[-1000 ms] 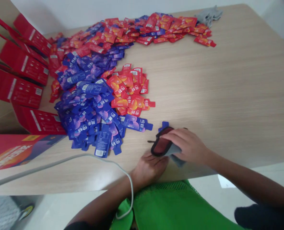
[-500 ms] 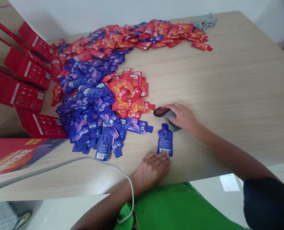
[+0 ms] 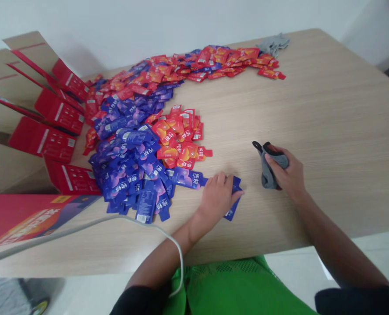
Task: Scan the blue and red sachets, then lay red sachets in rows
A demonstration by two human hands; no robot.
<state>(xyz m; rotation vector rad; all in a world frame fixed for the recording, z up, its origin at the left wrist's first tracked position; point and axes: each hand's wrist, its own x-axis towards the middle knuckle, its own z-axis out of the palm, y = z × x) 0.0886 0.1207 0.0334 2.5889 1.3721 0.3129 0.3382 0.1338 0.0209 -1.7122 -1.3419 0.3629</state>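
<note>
Head view | left hand (image 3: 216, 197): fingers curled over a blue pouch (image 3: 233, 210), from here I can't tell if pinching | right hand (image 3: 288, 170): fingers grasping black-trimmed grey cloth (image 3: 268, 171) | pouch near worktop (image 3: 339, 140) front edge, long axis slanting away rightward | bare worktop right, blue heap (image 3: 122, 168) left

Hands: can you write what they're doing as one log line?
left hand: over blue pouch | right hand: holding grey cloth | red pouches: heaped on table
</note>
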